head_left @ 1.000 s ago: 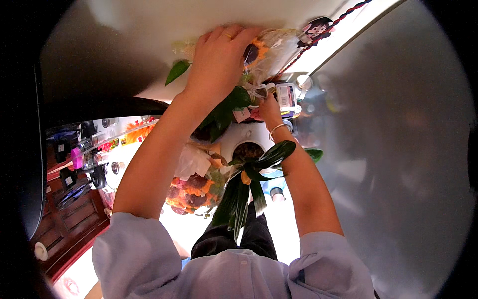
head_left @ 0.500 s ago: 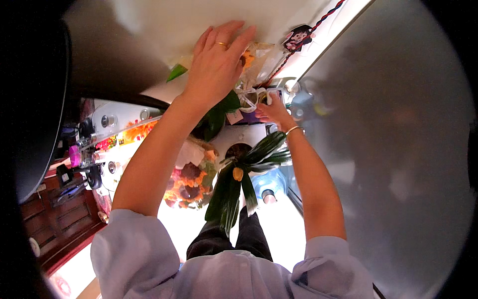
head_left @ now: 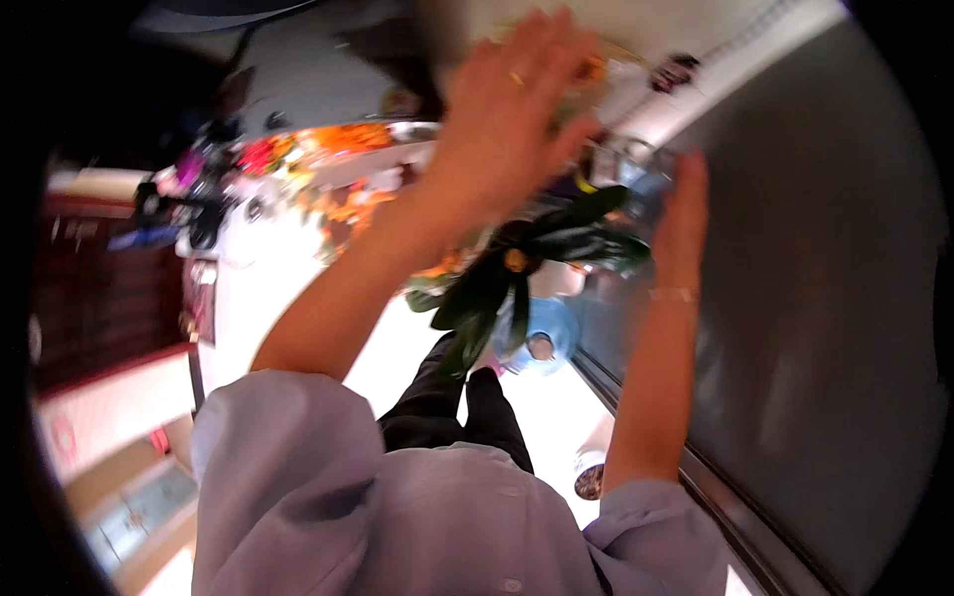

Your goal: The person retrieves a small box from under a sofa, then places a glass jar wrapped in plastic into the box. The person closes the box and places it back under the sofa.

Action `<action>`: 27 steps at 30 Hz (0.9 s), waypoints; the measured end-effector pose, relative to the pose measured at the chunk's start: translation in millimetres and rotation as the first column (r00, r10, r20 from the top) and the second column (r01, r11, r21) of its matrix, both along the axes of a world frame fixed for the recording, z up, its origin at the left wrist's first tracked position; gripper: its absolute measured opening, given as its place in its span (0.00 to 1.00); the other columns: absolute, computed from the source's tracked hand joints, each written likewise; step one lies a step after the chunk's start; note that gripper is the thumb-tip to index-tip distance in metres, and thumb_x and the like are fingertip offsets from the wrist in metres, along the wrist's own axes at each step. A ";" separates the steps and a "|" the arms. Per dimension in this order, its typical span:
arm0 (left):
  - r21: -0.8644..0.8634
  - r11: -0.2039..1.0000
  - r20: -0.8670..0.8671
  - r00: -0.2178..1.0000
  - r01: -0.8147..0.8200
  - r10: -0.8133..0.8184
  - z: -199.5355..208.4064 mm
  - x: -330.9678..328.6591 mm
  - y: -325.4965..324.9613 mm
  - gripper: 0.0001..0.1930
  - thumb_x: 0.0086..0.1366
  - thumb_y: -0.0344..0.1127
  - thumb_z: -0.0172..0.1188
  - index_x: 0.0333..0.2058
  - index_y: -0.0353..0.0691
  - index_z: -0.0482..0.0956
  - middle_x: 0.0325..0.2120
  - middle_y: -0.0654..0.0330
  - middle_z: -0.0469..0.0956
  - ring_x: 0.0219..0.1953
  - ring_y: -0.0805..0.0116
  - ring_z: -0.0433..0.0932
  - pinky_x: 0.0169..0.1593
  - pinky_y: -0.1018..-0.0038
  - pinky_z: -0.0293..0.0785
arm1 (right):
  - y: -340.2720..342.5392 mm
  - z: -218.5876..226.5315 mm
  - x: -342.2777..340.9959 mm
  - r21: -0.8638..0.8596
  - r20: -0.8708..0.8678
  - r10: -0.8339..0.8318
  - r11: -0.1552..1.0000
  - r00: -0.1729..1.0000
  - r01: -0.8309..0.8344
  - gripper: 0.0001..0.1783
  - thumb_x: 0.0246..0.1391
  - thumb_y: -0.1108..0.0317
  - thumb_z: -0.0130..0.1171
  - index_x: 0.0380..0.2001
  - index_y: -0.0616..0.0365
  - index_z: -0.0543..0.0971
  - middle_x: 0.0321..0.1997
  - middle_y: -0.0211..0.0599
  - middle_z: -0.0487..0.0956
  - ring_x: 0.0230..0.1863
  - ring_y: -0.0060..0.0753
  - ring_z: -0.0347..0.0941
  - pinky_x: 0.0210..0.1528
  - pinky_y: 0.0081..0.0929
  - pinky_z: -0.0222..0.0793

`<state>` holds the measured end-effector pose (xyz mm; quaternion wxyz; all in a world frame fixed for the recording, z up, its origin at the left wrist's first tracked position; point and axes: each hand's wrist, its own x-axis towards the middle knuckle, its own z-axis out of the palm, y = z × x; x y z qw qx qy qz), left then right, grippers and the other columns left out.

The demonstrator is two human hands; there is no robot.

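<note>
My left hand (head_left: 512,114) is raised at the top centre with its fingers spread, blurred by motion. It lies over or beside an orange flower (head_left: 593,68), and I cannot tell whether it touches it. On the right, my right hand (head_left: 682,214) stands edge-on along a large grey panel (head_left: 805,298), fingers stretched upward and nothing visible in it. Contact with the panel is unclear. Between my forearms a potted plant with long dark green leaves (head_left: 586,217) spreads out below my hands.
A blue water jug (head_left: 545,333) stands on the floor by the panel's base, near a white pot (head_left: 590,475). Orange flowers (head_left: 348,204) fill the left side, with dark clutter (head_left: 204,204) beyond. A dark red wooden cabinet (head_left: 109,288) is at far left.
My right hand has left the small items by the shelf and moved right, up along the grey panel. The whole view has swung, and my left hand stays raised by the orange flower.
</note>
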<state>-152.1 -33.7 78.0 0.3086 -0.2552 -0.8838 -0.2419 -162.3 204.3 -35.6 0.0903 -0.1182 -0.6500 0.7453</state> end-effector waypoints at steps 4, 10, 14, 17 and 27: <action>0.019 1.000 0.305 0.952 0.020 -0.025 24.9 122.7 -46.3 0.38 0.57 0.44 0.59 0.63 0.40 0.55 0.65 0.52 0.52 0.66 0.50 0.51 0.65 0.50 0.43 | -53.6 61.9 85.1 0.075 -0.167 -0.002 0.997 0.986 0.015 0.32 0.66 0.51 0.34 0.66 0.57 0.51 0.70 0.45 0.53 0.71 0.37 0.44 0.70 0.40 0.34; 0.149 0.984 0.564 0.826 -0.098 -0.002 -19.4 258.4 -127.5 0.30 0.56 0.34 0.57 0.58 0.37 0.63 0.59 0.49 0.62 0.60 0.48 0.61 0.62 0.54 0.53 | -83.0 35.9 181.1 0.223 -0.124 0.037 0.975 0.992 -0.008 0.31 0.66 0.52 0.35 0.65 0.59 0.53 0.68 0.45 0.56 0.70 0.39 0.49 0.70 0.39 0.38; 0.279 0.824 0.698 0.693 -0.494 0.179 -113.5 298.8 -175.2 0.20 0.57 0.24 0.52 0.50 0.36 0.69 0.48 0.49 0.70 0.52 0.52 0.67 0.56 0.66 0.63 | -76.7 -17.4 210.6 -0.015 0.163 -0.144 0.989 0.976 0.148 0.25 0.64 0.55 0.43 0.58 0.58 0.64 0.60 0.42 0.67 0.63 0.34 0.61 0.65 0.33 0.49; 0.157 0.834 0.904 0.417 -0.530 0.095 -209.8 317.8 -217.9 0.15 0.60 0.25 0.49 0.45 0.36 0.74 0.44 0.51 0.74 0.50 0.53 0.70 0.54 0.66 0.65 | -55.0 -72.4 224.5 -0.079 0.390 -0.180 0.971 0.903 0.227 0.21 0.62 0.56 0.47 0.53 0.56 0.69 0.54 0.36 0.73 0.56 0.28 0.67 0.57 0.27 0.57; 0.027 1.000 0.987 0.159 0.006 -0.027 -402.7 270.5 -127.0 0.22 0.63 0.32 0.50 0.57 0.40 0.65 0.53 0.49 0.70 0.56 0.52 0.68 0.58 0.65 0.65 | -58.7 -270.3 169.7 -0.204 0.566 0.066 0.977 0.822 0.062 0.23 0.58 0.60 0.52 0.56 0.51 0.68 0.55 0.30 0.71 0.54 0.29 0.66 0.55 0.32 0.59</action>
